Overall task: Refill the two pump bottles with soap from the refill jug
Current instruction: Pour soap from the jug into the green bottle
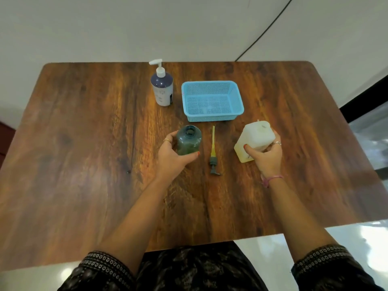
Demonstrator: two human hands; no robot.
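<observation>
Two hands are working at once. Left hand [175,153] is wrapping its fingers [170,137] & thumb round the green bottle [189,140], steadying it upright on the table [84,143] w/ its mouth open, pump off. Right hand [266,153] is curling fingers [249,149] round the white refill jug [255,140], which is tipping a bit; can't tell if it's lifting clear of the table or if its cap is on. Green bottle's pump [214,156] is lying flat btwn the two, tube pointing away. Further back, blue basket [212,100] is sitting beside the 2nd pump bottle [162,89], white w/ dark top, pump on.

Step in hand, I'd say: getting set to pour into bottle no. 1. Next move is calling for the jug's spout brought over the narrow mouth, slow tilt, left hand keeping the bottle from sliding.
</observation>
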